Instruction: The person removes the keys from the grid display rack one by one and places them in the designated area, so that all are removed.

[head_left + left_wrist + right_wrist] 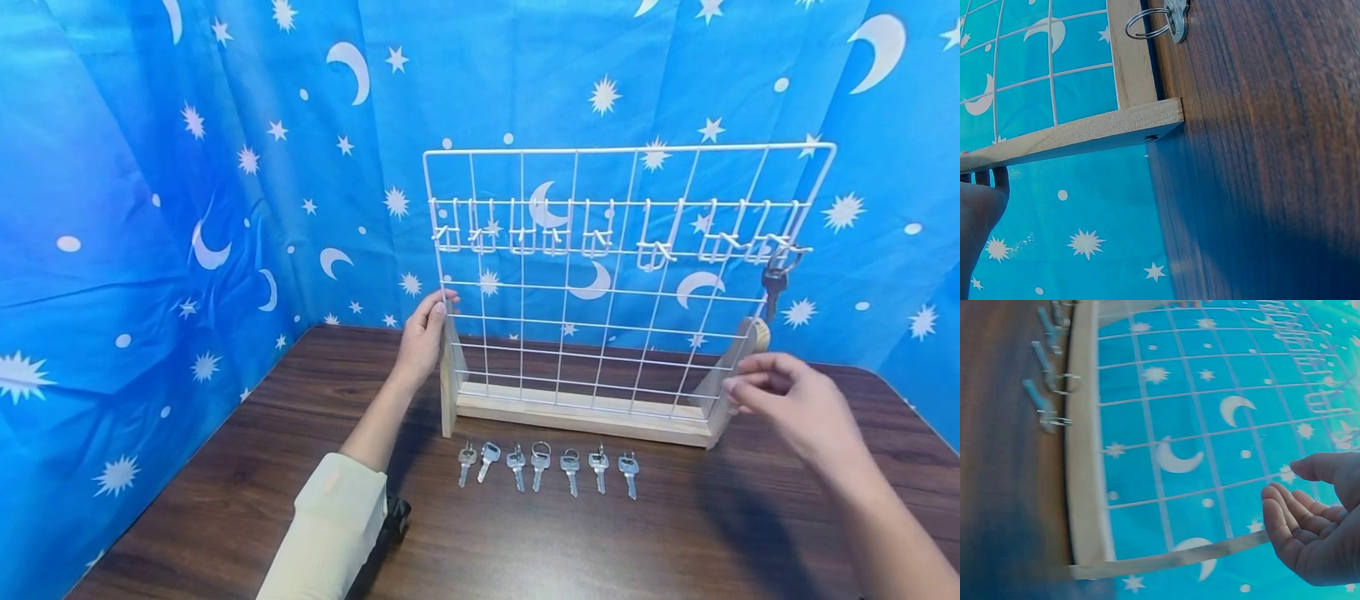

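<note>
A white wire grid rack stands upright in a wooden base on the table. My left hand grips the rack's left side at the top of the wooden upright. Beside the right upright, my right hand is loosely curled with nothing in it; the right wrist view shows its bare palm and fingers. One key hangs by its ring from the rightmost hook. Several silver keys with rings, among them a middle one, lie in a row before the base.
White wire hooks line the upper part of the grid. Behind the brown wooden table hangs a blue cloth with moons and stars. A small black object shows by the left forearm.
</note>
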{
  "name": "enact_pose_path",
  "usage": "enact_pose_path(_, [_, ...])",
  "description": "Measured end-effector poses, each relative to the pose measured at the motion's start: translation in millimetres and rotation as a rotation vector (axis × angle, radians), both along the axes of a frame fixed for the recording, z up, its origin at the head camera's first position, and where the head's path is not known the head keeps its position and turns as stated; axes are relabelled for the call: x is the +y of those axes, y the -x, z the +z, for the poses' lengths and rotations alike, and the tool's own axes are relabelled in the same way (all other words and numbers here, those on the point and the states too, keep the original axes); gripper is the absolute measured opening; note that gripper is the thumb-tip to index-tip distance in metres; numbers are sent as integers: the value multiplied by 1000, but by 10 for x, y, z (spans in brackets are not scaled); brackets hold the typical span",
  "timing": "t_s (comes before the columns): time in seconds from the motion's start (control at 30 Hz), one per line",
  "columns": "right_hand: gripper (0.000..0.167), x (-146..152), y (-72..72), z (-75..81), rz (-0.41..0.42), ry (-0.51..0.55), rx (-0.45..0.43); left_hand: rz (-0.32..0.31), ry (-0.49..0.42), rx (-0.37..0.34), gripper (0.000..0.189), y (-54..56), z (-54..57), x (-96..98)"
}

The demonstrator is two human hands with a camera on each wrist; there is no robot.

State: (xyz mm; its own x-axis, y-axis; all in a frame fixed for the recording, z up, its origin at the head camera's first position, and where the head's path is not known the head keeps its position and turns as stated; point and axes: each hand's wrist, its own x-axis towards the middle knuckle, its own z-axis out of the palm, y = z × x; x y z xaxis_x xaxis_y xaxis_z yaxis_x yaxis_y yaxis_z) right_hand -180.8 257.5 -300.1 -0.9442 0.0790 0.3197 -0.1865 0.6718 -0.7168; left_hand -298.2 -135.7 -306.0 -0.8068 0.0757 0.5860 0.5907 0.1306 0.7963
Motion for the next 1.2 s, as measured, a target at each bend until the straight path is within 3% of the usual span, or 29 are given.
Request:
enact_pose_path(0.07, [32,31,-27,75,-15,77,53,-1,1,-10,30,-67,54,13])
enact_pose_path(0.2, [22,27,-68,206,-102,181,163,2,5,-19,31,-83,63,11])
enact_pose_path(0.47, [42,-79,-67,414,-279,156,250,9,24,-5,30,-94,67,11])
enact_pose_path(0.83, [39,-143,76,566,-312,181,314,9,32,4,30,-94,71,16])
enact_pose_path(1.2, [35,-175,147,635,-353,123,303,20,37,4,30,-92,70,17])
